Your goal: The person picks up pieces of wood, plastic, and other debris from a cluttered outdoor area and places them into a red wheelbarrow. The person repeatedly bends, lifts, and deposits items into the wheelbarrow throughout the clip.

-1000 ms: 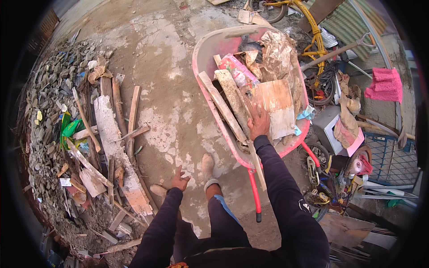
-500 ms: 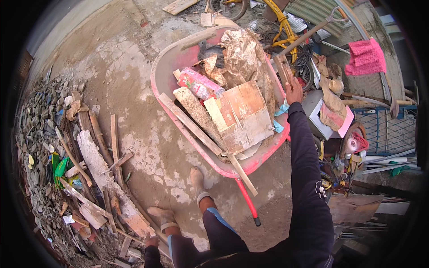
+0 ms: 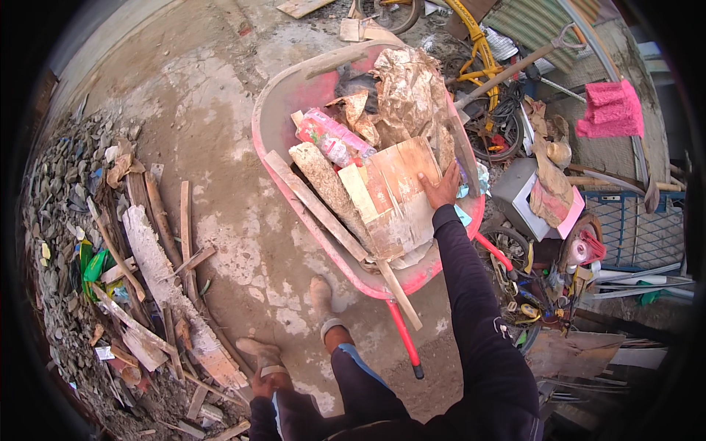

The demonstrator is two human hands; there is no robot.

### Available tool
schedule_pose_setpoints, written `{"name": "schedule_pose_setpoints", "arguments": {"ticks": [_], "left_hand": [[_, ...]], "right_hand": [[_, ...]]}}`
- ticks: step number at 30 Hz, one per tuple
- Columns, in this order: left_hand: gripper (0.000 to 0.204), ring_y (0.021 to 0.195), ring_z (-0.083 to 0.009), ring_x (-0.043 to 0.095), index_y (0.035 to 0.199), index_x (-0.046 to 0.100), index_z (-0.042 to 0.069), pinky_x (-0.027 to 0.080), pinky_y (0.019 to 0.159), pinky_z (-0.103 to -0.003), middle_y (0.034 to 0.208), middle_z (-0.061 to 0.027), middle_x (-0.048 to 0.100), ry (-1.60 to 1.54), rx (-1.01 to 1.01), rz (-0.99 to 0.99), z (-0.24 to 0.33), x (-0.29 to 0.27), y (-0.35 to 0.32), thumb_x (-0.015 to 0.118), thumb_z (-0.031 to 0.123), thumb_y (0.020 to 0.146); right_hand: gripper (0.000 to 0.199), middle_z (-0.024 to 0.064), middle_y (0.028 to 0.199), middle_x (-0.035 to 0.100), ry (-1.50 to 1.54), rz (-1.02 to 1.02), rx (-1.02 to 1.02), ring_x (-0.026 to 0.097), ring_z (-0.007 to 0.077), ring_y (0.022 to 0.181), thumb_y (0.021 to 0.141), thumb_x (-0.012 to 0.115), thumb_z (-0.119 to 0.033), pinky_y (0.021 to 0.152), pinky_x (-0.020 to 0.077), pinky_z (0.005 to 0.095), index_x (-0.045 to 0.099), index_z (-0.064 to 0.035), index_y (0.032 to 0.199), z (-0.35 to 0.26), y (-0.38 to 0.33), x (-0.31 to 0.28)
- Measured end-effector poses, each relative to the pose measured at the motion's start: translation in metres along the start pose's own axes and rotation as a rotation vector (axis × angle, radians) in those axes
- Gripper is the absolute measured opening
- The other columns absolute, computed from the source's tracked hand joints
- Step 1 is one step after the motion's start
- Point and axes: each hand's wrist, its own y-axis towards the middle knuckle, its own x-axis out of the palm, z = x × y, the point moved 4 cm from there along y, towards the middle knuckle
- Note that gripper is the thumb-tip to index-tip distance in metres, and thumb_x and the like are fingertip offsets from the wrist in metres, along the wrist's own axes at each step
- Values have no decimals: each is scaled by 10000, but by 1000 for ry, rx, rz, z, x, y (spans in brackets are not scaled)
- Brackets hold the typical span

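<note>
A red wheelbarrow (image 3: 259,125) with a muddy tray stands in front of me, loaded with scrap. On top lies a worn piece of plywood (image 3: 401,220). My right hand (image 3: 443,187) reaches over the right rim and rests on the plywood's right edge, fingers apart. Beside it are crumpled brown sheeting (image 3: 408,81), a pink patterned bundle (image 3: 334,138) and a rough speckled strip (image 3: 323,176). A short plank (image 3: 462,140) lies along the tray's right side. Low down, my left hand (image 3: 262,384) is beside my left knee and boot; its fingers are mostly hidden.
Boards and sticks, including a long whitish plank (image 3: 165,279), lie at left beside rubble (image 3: 59,213). To the right are a shovel (image 3: 515,67), a yellow bicycle frame (image 3: 478,44), a pink cloth (image 3: 610,109) and a grey box (image 3: 515,187). One red handle (image 3: 403,334) points toward me.
My right hand has left the short plank at the right rim and moved left and down onto the plywood. The plank now lies inside the tray. My left hand has shifted slightly right.
</note>
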Motion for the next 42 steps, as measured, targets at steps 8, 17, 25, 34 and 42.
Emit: {"name": "schedule_pose_setpoints", "arguments": {"ticks": [8, 17, 25, 34, 42], "left_hand": [[632, 801, -266, 641, 1387, 387, 151, 557, 574, -414, 985, -170, 612, 255, 129, 198, -67, -41, 7, 632, 60, 811], [562, 875, -311, 650, 1295, 501, 85, 504, 771, -368, 968, -170, 670, 33, 169, 268, 50, -21, -26, 644, 244, 776], [333, 897, -222, 644, 1168, 595, 42, 500, 746, -342, 913, -156, 662, -183, -39, 243, -30, -95, 18, 577, 178, 864], [285, 974, -349, 598, 1062, 638, 61, 465, 875, -410, 1002, -196, 644, -93, -13, 789, 18, -334, 69, 632, 189, 807], [544, 1067, -340, 516, 1266, 443, 39, 447, 877, -428, 1097, -182, 492, 37, -26, 1065, 76, -506, 194, 662, 221, 802]], "right_hand": [[1146, 241, 1492, 176, -107, -298, 198, 190, 384, 1382, 666, 663, -688, 1115, 224, 437, 173, -23, 1460, -82, 31, 10], [890, 97, 1481, 274, -160, -234, -279, 312, 297, 1345, 673, 775, -439, 973, 334, 630, 351, -165, 1406, -84, -48, 7], [322, 113, 849, 536, 194, -20, -420, 548, 246, 776, 877, 629, -316, 704, 482, 351, 532, -11, 913, -202, -162, -71], [135, 78, 816, 634, 559, -1260, -14, 659, 209, 629, 905, 585, -220, 498, 554, 327, 558, -93, 941, -463, -500, 139], [579, 153, 988, 608, 592, -1165, -530, 629, 241, 849, 807, 720, -335, 701, 510, 325, 466, 24, 1185, -819, -641, 341]]}}
